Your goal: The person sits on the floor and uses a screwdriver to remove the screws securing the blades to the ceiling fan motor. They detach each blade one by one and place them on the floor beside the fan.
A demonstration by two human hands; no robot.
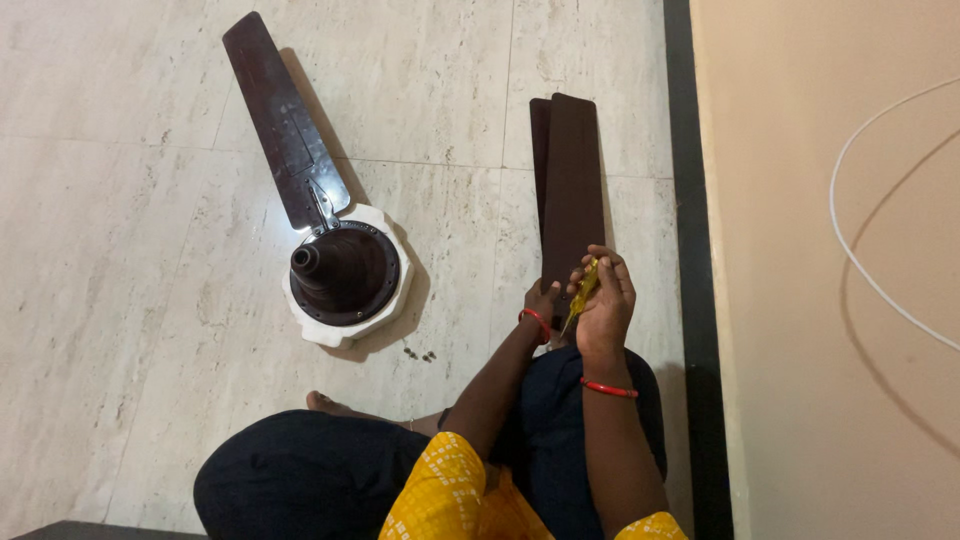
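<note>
My sleeves are short, bright yellow with a small white square print, and end near the elbow, leaving my forearms bare. On my left wrist sits a thin red bangle (537,321), and a matching red bangle (608,389) rings my right wrist. My legs are covered in dark navy, almost black cloth. One bare foot (325,403) shows beyond it.

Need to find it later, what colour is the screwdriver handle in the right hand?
Translucent yellow, on the screwdriver; head view.
</note>
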